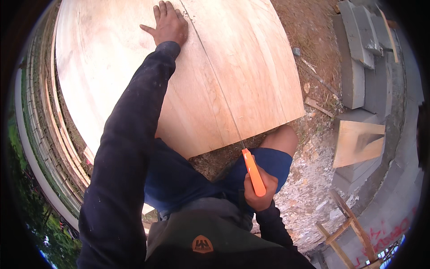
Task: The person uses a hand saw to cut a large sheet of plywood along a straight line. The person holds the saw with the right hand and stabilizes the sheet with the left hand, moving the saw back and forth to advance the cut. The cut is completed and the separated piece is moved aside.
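A large pale plywood sheet lies in front of me, reaching over my knees. My left hand rests flat on its far part with the fingers spread, just left of a thin dark line running along the sheet. At the near edge, my right hand is wrapped round the orange handle of a handsaw. The blade shows edge-on as a narrow strip in that line; I cannot tell where blade ends and cut begins. Small dark crumbs lie beside the line, near my left fingers.
Grey concrete blocks are stacked at the right, and a small square board leans there. A wooden frame stands at the lower right. Long timber strips lie along the left. Debris litters the ground.
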A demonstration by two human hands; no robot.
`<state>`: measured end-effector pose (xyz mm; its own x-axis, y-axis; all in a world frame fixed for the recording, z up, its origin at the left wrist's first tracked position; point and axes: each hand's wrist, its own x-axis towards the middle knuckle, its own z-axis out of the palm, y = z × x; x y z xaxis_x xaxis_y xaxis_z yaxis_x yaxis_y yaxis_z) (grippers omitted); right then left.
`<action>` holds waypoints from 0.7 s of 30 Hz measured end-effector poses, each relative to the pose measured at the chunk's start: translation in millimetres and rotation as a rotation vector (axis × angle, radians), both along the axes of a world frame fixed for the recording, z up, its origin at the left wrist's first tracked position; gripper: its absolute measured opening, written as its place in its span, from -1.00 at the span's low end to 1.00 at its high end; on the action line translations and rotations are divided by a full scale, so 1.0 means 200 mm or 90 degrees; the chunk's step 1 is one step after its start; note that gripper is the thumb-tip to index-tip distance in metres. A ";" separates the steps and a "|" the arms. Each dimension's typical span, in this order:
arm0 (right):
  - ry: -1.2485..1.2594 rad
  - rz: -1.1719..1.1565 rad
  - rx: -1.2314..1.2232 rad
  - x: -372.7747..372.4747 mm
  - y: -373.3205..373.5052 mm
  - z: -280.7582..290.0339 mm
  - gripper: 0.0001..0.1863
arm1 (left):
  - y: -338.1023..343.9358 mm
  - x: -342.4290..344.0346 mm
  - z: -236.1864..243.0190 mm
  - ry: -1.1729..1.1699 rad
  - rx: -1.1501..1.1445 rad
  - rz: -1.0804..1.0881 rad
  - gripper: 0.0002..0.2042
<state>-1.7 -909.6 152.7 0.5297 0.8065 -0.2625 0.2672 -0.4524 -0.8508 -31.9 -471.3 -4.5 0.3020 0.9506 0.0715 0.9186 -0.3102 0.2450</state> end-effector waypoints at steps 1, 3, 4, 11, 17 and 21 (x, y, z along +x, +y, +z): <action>-0.054 -0.022 0.010 -0.04 -0.07 0.07 -0.62 | 0.00 0.01 -0.01 0.013 0.014 -0.003 -0.44; -0.071 -0.010 0.029 -0.03 -0.03 0.09 -0.62 | 0.01 0.01 -0.01 0.020 0.026 -0.005 -0.44; -0.023 -0.025 0.044 -0.02 0.09 0.05 -0.62 | 0.00 -0.01 0.00 0.016 0.023 -0.004 -0.44; -0.014 -0.074 0.127 0.22 1.21 -0.33 -0.81 | 0.00 0.09 0.03 0.000 0.008 -0.030 -0.44; -0.018 -0.007 0.047 0.01 0.09 -0.07 -0.45 | 0.00 -0.01 0.00 0.021 0.009 0.001 -0.44; 0.032 -0.034 0.003 0.02 0.12 0.07 -0.48 | -0.01 0.02 0.01 0.021 0.000 0.006 -0.44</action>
